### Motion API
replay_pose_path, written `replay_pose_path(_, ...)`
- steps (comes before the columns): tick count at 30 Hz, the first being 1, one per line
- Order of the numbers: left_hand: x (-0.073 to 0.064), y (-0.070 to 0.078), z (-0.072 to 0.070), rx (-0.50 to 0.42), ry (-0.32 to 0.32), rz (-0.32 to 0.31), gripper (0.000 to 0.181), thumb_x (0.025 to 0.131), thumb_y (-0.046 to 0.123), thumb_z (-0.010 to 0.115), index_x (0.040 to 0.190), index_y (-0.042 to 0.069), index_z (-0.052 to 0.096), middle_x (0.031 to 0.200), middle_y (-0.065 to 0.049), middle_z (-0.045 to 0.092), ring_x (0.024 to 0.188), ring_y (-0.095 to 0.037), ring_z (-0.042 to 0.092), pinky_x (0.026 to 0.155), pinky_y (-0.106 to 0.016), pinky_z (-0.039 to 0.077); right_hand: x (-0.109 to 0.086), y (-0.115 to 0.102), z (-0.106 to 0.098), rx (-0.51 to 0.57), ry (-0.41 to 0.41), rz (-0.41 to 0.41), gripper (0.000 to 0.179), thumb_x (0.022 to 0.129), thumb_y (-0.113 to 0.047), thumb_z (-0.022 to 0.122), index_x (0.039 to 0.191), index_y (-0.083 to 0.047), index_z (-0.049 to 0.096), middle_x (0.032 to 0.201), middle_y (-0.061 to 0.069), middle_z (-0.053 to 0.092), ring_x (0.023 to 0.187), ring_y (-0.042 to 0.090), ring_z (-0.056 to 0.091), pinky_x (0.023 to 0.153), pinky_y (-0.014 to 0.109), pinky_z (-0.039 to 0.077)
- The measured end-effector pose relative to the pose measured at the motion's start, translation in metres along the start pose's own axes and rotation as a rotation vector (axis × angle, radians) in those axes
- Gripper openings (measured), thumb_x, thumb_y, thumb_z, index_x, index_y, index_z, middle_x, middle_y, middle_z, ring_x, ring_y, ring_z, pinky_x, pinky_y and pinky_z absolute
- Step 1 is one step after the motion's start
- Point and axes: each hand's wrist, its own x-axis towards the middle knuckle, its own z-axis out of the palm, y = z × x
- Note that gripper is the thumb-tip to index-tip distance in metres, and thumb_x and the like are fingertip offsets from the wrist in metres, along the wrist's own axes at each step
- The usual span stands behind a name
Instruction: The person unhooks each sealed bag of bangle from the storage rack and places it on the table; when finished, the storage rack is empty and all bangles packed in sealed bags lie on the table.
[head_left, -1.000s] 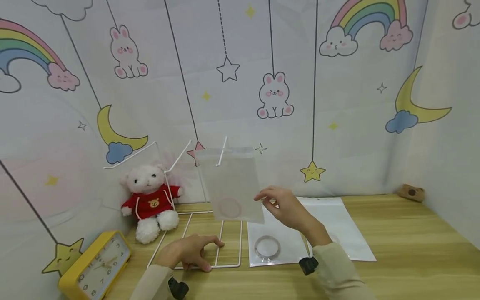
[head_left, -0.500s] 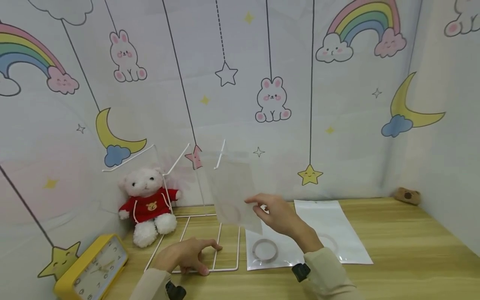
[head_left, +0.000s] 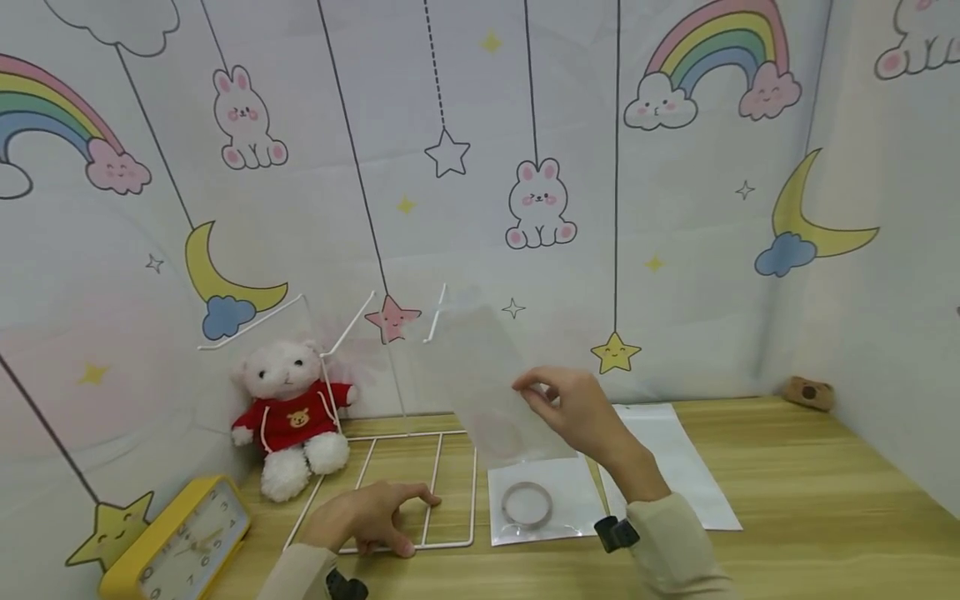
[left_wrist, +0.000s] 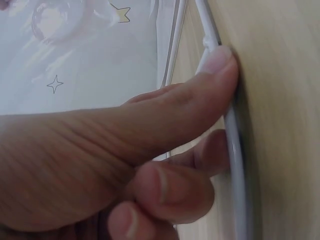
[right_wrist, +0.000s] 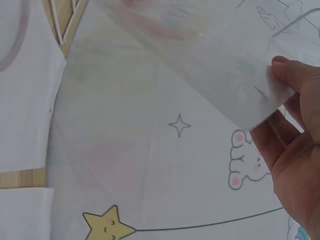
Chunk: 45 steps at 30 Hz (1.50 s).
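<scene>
Translucent frosted plastic pouch with a faint ring (head_left: 483,375) hangs tilted above the wood-grain worktop (head_left: 795,500), its right edge pinched between thumb and fingers of a person's right hand (head_left: 581,417). The left hand (head_left: 367,512) rests on a white wire rack (head_left: 474,500) on the worktop's left side, thumb and forefinger spread apart on separate wires. Whether the pouch touches the rack's upper hook (head_left: 434,315) cannot be told. To the rack's right lie 2 flat white bags (head_left: 573,500). A white plush bear in a red top (head_left: 294,421) sits near the back left corner; a yellow-framed clock (head_left: 180,537) stands at the left edge, a small brown toy (head_left: 808,393) in the back right corner.
</scene>
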Motion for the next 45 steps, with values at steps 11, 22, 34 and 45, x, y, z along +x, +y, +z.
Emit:
replay_pose_path(11,0.000,-0.002,0.000,0.005,0.001,-0.016,0.057,0.081,0.012,0.084,0.130,0.028,0.059,0.059,0.000,0.053,0.044,-0.010,0.043,0.039,-0.021,0.036,0.003,-0.007,-0.028,-0.034,0.050,-0.020,0.014,0.089,0.001,0.072,0.098,-0.010,0.075,0.096,-0.004,0.074,0.080,0.008,0.064,0.065,0.025,0.053)
replay_pose_path(22,0.001,-0.001,-0.001,0.018,-0.005,-0.032,0.057,0.082,0.013,0.083,0.131,0.030,0.059,0.060,0.000,0.053,0.044,-0.010,0.043,0.039,-0.022,0.036,0.002,-0.016,-0.052,0.029,0.011,-0.057,0.018,0.090,0.006,0.069,0.100,-0.009,0.073,0.099,-0.004,0.073,0.093,0.011,0.069,0.079,0.026,0.056)
replay_pose_path(34,0.001,-0.001,-0.002,0.009,-0.010,-0.026,0.057,0.082,0.012,0.083,0.131,0.028,0.058,0.060,0.000,0.054,0.044,-0.010,0.043,0.039,-0.021,0.036,0.001,-0.031,-0.072,0.102,-0.053,-0.063,0.024,0.091,0.006,0.068,0.105,-0.013,0.073,0.103,-0.006,0.073,0.095,0.012,0.068,0.083,0.023,0.054)
replay_pose_path(45,0.000,0.001,0.000,0.013,-0.013,-0.038,0.056,0.083,0.012,0.083,0.131,0.028,0.058,0.061,0.000,0.054,0.045,-0.011,0.044,0.039,-0.021,0.036,-0.002,-0.036,-0.085,0.115,-0.005,-0.084,0.028,0.089,0.008,0.070,0.105,-0.014,0.074,0.103,-0.004,0.073,0.088,0.012,0.067,0.073,0.022,0.055)
